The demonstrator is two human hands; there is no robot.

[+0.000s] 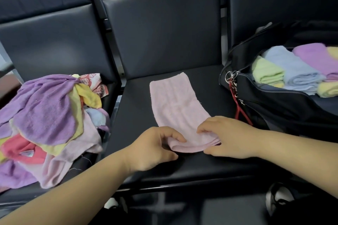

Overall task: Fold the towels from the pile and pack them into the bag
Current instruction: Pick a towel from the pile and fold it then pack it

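A pale pink towel (pixel 178 104) lies as a long folded strip on the middle black seat (pixel 210 159). My left hand (pixel 151 149) pinches its near left corner. My right hand (pixel 230 138) grips the near right corner, thumb under the fold. On the left seat is a loose pile of towels (pixel 45 115), purple, yellow, pink and red. The open black bag (pixel 270 104) sits on the right seat with folded green, blue, purple and yellow towels (pixel 296 71) inside.
Dark padded backrests (pixel 161 29) rise behind the three seats. A key ring with a red strap (pixel 236 97) hangs from the bag's near end. Shoes (pixel 279 197) show on the floor below the seat edge.
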